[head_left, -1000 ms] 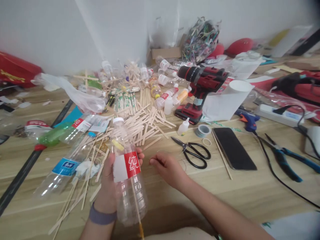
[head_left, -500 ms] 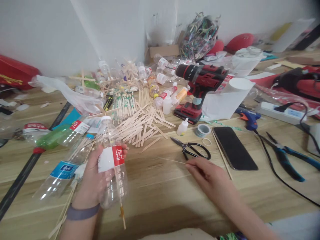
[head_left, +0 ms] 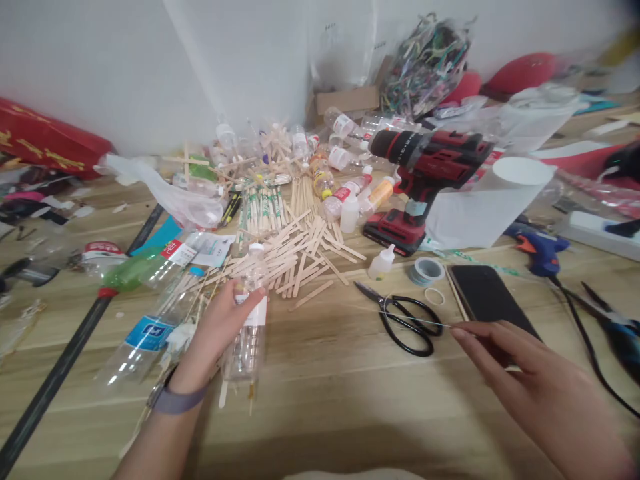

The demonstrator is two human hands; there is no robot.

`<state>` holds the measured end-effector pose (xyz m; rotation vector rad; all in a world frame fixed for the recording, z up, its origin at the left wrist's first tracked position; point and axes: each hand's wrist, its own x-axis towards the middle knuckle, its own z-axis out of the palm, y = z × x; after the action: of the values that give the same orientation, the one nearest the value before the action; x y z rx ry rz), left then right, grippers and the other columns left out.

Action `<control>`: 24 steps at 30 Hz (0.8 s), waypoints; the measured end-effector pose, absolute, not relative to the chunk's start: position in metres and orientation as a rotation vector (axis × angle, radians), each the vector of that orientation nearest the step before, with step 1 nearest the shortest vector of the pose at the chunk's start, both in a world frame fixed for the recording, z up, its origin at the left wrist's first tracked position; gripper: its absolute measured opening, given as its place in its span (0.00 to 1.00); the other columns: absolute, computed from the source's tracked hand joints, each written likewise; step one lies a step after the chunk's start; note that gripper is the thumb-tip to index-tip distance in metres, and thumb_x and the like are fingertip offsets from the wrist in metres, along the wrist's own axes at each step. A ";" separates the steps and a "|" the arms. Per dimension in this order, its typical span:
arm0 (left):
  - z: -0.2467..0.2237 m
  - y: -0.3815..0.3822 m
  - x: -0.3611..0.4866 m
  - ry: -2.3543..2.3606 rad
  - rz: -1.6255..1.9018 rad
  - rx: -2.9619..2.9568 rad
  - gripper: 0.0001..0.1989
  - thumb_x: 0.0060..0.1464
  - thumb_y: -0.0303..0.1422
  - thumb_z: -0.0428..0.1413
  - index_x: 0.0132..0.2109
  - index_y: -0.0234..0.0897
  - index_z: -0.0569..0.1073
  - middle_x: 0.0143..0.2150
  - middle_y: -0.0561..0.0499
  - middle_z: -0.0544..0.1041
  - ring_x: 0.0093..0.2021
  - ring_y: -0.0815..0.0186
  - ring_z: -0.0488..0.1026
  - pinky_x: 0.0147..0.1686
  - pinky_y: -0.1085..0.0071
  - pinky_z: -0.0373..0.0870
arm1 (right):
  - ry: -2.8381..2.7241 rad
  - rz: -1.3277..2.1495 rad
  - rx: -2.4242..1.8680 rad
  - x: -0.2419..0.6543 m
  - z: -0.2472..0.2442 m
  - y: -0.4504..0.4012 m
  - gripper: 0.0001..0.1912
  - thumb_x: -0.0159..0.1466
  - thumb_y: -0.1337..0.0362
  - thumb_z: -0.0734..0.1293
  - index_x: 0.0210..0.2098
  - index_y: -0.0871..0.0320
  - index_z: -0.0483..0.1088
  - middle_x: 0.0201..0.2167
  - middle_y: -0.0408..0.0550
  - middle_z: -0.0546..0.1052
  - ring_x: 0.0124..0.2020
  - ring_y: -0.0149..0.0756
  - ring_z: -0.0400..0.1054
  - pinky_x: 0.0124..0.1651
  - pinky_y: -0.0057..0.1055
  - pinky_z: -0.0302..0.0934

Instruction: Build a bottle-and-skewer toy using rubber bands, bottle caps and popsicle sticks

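Note:
My left hand [head_left: 225, 320] is wrapped round a clear plastic bottle [head_left: 246, 357] with a white label, low over the table at centre left. A thin stick shows at the bottle's lower end. On the right, my right hand [head_left: 505, 353] pinches a fine thread [head_left: 415, 320] between thumb and fingertips. The thread runs leftward over the black-handled scissors [head_left: 410, 327], which lie on the table. Beyond the bottle spreads a pile of flat wooden sticks [head_left: 300, 250].
A red drill [head_left: 425, 173] stands behind a small white glue bottle [head_left: 383, 262] and a tape roll [head_left: 427, 271]. A black phone [head_left: 487, 293], glue gun [head_left: 540, 247] and pliers [head_left: 620, 333] lie right. More bottles [head_left: 137, 333] and a dark pole [head_left: 55, 380] are left.
My left hand has lowered the bottle and moved it farther from me. My right hand has moved right with the thread. The scissors have turned and shifted nearer, and the view has swung left.

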<state>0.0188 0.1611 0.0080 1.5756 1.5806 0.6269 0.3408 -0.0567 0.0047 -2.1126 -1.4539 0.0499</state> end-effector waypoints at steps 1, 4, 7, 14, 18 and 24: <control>0.009 0.162 0.018 1.632 0.582 1.670 0.24 0.47 0.49 0.62 0.46 0.38 0.73 0.42 0.43 0.80 0.47 0.48 0.75 0.44 0.60 0.68 | -1.475 0.057 -2.111 0.341 0.004 -0.056 0.23 0.67 0.43 0.58 0.34 0.51 0.74 0.33 0.50 0.81 0.26 0.36 0.75 0.24 0.30 0.66; 0.013 0.164 0.018 1.695 0.480 1.818 0.23 0.51 0.50 0.57 0.46 0.37 0.74 0.44 0.42 0.78 0.45 0.49 0.75 0.45 0.59 0.67 | -1.497 0.096 -2.113 0.344 0.001 -0.056 0.19 0.68 0.47 0.59 0.35 0.51 0.75 0.33 0.50 0.81 0.27 0.37 0.75 0.25 0.31 0.66; 0.018 0.164 0.019 1.713 0.483 1.831 0.27 0.51 0.49 0.56 0.52 0.35 0.71 0.47 0.42 0.77 0.45 0.51 0.74 0.47 0.59 0.66 | -1.493 0.096 -2.150 0.348 0.000 -0.057 0.18 0.68 0.48 0.60 0.36 0.51 0.75 0.34 0.51 0.81 0.26 0.39 0.75 0.25 0.32 0.66; 0.021 0.165 0.021 1.769 0.465 1.858 0.32 0.56 0.46 0.52 0.62 0.32 0.63 0.47 0.41 0.78 0.40 0.53 0.75 0.45 0.58 0.68 | -1.518 0.120 -2.125 0.347 -0.005 -0.057 0.16 0.68 0.49 0.60 0.37 0.50 0.74 0.35 0.49 0.81 0.26 0.38 0.75 0.25 0.30 0.67; 0.019 0.168 0.018 1.816 0.467 1.878 0.32 0.58 0.45 0.49 0.64 0.31 0.61 0.49 0.38 0.77 0.45 0.50 0.75 0.48 0.55 0.68 | -1.530 0.127 -2.047 0.340 -0.008 -0.053 0.17 0.67 0.47 0.61 0.36 0.50 0.74 0.34 0.48 0.81 0.27 0.37 0.76 0.25 0.29 0.67; 0.022 0.174 0.013 1.870 0.449 1.901 0.28 0.59 0.43 0.49 0.63 0.33 0.62 0.53 0.37 0.76 0.53 0.48 0.74 0.52 0.55 0.67 | -1.590 0.287 -1.934 0.327 -0.009 -0.047 0.14 0.68 0.50 0.61 0.37 0.50 0.74 0.34 0.48 0.81 0.32 0.39 0.77 0.30 0.30 0.69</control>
<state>0.0128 0.1736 0.0219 1.9009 1.8698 0.4491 0.3273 -0.0475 -0.0092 -1.9337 -1.5904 0.2866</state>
